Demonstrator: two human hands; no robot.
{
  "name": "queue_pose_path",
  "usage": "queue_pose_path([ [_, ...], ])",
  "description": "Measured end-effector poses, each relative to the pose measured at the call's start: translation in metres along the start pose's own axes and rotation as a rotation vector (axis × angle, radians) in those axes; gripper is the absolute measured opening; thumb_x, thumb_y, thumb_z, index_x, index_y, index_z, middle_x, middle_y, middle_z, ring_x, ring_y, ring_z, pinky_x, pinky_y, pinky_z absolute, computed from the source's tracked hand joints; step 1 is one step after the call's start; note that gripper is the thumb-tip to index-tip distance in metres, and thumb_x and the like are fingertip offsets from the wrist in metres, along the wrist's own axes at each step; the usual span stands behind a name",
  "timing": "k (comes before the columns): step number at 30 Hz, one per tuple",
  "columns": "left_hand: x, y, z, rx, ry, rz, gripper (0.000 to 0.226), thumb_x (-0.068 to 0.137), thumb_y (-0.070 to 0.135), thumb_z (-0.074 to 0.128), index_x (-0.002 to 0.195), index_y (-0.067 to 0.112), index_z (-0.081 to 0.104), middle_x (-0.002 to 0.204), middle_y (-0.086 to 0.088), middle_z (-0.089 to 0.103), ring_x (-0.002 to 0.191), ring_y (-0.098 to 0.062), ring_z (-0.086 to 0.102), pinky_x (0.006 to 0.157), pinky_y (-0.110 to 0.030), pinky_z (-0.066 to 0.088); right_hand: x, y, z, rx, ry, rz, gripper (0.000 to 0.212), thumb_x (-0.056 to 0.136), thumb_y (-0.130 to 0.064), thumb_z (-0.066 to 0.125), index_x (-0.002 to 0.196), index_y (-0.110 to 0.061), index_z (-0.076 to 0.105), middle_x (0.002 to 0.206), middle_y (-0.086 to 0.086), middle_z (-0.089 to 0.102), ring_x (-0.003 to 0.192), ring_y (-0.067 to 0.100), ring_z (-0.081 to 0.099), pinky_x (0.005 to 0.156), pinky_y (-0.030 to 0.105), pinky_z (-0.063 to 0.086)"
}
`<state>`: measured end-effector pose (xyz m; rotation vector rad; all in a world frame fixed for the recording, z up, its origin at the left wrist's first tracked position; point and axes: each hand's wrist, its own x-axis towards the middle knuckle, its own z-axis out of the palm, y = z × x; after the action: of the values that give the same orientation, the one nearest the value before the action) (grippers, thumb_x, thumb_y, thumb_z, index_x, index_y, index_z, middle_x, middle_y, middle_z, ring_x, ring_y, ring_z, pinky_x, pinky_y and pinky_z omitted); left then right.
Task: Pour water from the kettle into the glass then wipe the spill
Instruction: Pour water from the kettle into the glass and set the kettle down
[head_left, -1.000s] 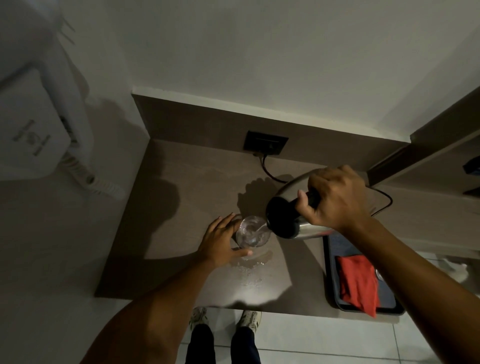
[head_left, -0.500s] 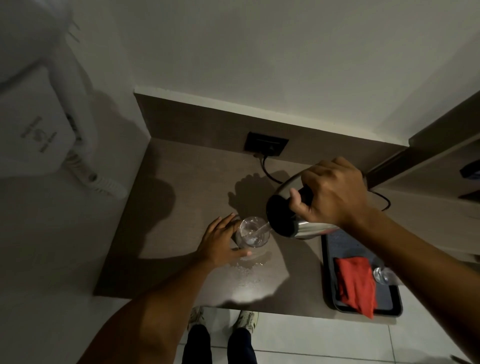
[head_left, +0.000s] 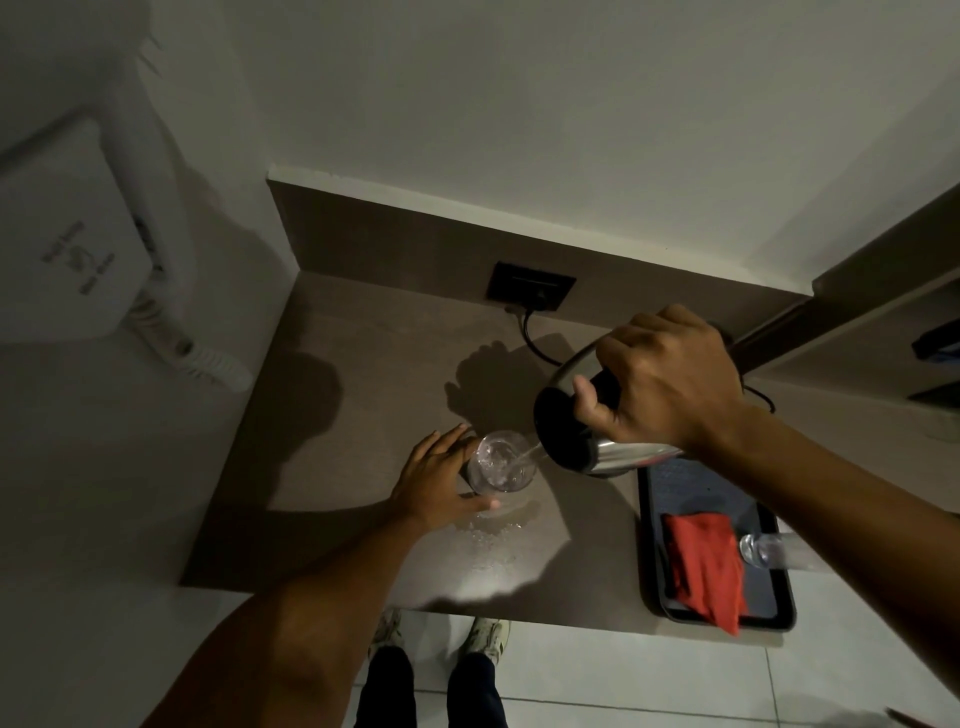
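A clear glass (head_left: 501, 462) stands upright on the brown counter (head_left: 363, 374). My left hand (head_left: 439, 480) is wrapped around its left side. My right hand (head_left: 662, 376) grips the black handle of a steel kettle (head_left: 582, 431), tilted left above the glass. A thin stream of water runs from its spout into the glass. Spilled drops and a small puddle (head_left: 493, 540) lie on the counter just in front of the glass. A red cloth (head_left: 704, 564) lies on a black tray (head_left: 779, 618) at the right.
A second clear glass (head_left: 763, 550) lies on the tray, partly behind my right arm. A black wall socket (head_left: 530, 286) with a cord sits at the counter's back. A white wall-mounted appliance (head_left: 67, 249) hangs at left. My shoes (head_left: 488, 634) show below the counter's front edge.
The kettle and my right hand have stayed tilted over the glass, and the pouring continues. The view has shifted slightly, showing more of the tray and the second glass.
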<state>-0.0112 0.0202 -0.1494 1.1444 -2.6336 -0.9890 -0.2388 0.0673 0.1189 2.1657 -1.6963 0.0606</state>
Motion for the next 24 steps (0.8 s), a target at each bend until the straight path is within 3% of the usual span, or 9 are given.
queue_pose_path([
  [5, 0.000, 0.000, -0.001, 0.009, -0.003, -0.002, 0.114, 0.059, 0.096, 0.043, 0.149, 0.027, 0.034, 0.161, 0.003, 0.026, 0.149, -0.015, 0.017, 0.122, -0.038, 0.013, 0.003, -0.003, -0.006, 0.008, -0.002, -0.001, 0.053, 0.094, -0.052, 0.031, 0.057, -0.017, 0.043, 0.051, 0.001, 0.045, 0.048, 0.019, 0.034, 0.060, 0.031, 0.028],
  [9, 0.000, 0.000, -0.001, 0.015, 0.007, 0.011, 0.113, 0.061, 0.095, 0.043, 0.148, 0.024, 0.035, 0.160, 0.002, 0.029, 0.148, -0.012, 0.018, 0.121, -0.034, 0.010, 0.004, -0.004, -0.009, 0.015, -0.032, -0.015, 0.050, 0.093, -0.051, 0.035, 0.057, -0.016, 0.044, 0.050, 0.002, 0.046, 0.047, 0.019, 0.034, 0.061, 0.031, 0.035],
  [14, 0.000, 0.000, -0.001, -0.006, 0.017, 0.007, 0.113, 0.059, 0.096, 0.044, 0.148, 0.026, 0.035, 0.160, 0.002, 0.029, 0.147, -0.011, 0.016, 0.120, -0.030, 0.007, 0.007, -0.006, -0.013, 0.000, -0.028, -0.030, 0.045, 0.092, -0.050, 0.037, 0.060, -0.019, 0.036, 0.050, 0.003, 0.047, 0.048, 0.019, 0.033, 0.061, 0.031, 0.031],
  [18, -0.002, 0.000, -0.001, -0.036, 0.031, -0.011, 0.113, 0.058, 0.094, 0.048, 0.148, 0.028, 0.035, 0.160, 0.003, 0.030, 0.141, -0.001, 0.010, 0.115, -0.026, 0.002, 0.009, -0.007, -0.016, -0.010, -0.019, -0.043, 0.045, 0.092, -0.050, 0.038, 0.060, -0.019, 0.033, 0.049, 0.002, 0.044, 0.047, 0.019, 0.031, 0.062, 0.030, 0.025],
  [24, 0.000, -0.001, 0.000, -0.005, 0.005, -0.017, 0.114, 0.058, 0.095, 0.046, 0.149, 0.026, 0.035, 0.161, 0.003, 0.026, 0.148, -0.014, 0.014, 0.120, -0.031, 0.007, 0.009, -0.008, -0.017, -0.024, -0.019, -0.026, 0.047, 0.092, -0.050, 0.038, 0.057, -0.018, 0.034, 0.049, 0.000, 0.039, 0.047, 0.019, 0.029, 0.062, 0.030, 0.024],
])
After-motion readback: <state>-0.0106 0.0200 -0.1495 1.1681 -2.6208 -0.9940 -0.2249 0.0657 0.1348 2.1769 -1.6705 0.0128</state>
